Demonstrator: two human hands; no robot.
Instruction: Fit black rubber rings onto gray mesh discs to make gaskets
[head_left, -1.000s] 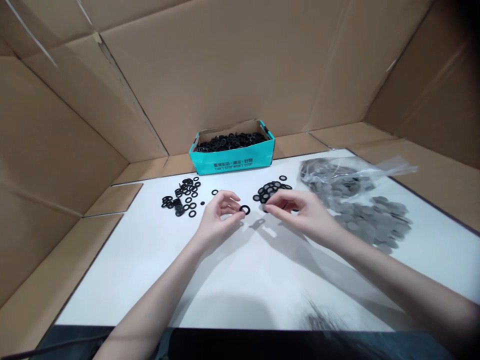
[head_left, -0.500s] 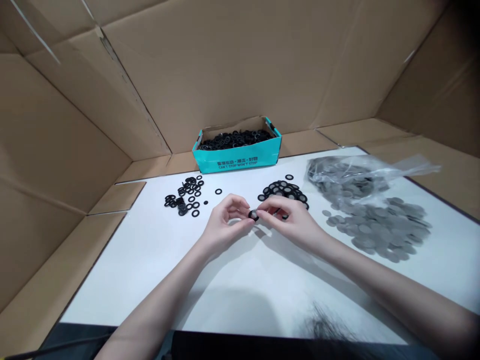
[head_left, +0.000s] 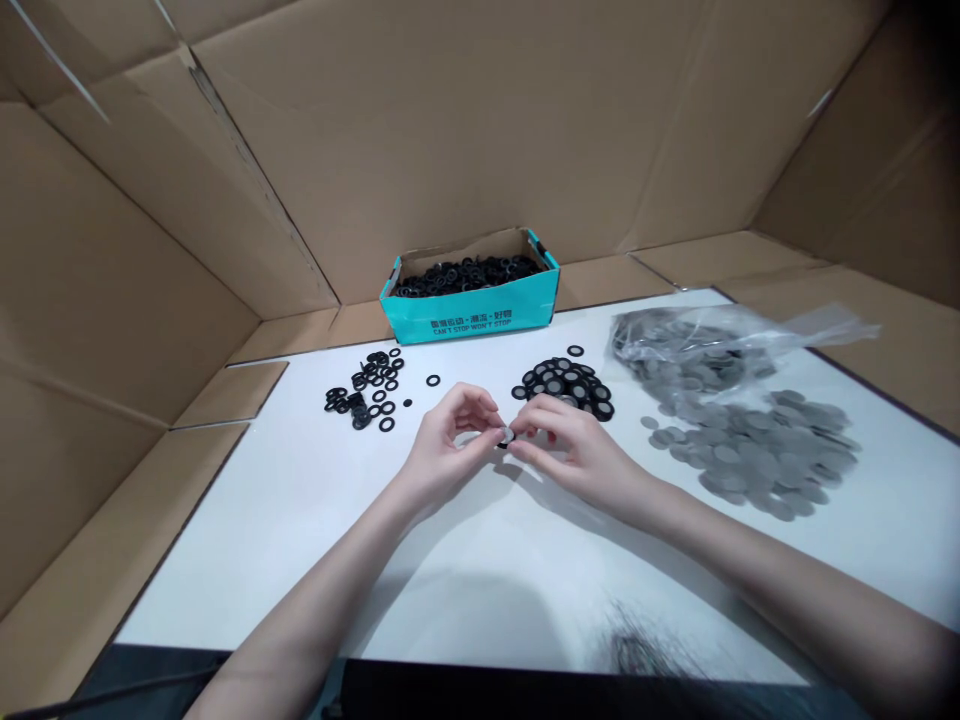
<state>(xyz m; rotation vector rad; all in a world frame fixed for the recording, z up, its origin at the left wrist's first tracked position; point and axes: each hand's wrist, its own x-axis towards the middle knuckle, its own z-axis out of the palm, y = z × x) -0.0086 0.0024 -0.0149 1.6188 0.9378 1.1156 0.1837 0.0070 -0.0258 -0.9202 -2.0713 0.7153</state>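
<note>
My left hand (head_left: 448, 443) and my right hand (head_left: 573, 448) meet fingertip to fingertip over the white table (head_left: 480, 560). Between them they pinch a small black ring with a grey disc (head_left: 508, 436) in it. Just behind my right hand lies a pile of black rings with grey centres (head_left: 570, 384). A scatter of plain black rings (head_left: 369, 390) lies to the left of my left hand.
A teal box (head_left: 471, 290) full of black rings stands at the back. A heap of grey discs (head_left: 750, 450) and a clear plastic bag (head_left: 697, 345) holding more lie at the right. Cardboard walls (head_left: 112, 280) enclose the table on three sides.
My left hand held a bare black ring alone; my right hand came over from the pile, and now both hands pinch the ring with a grey disc in it.
</note>
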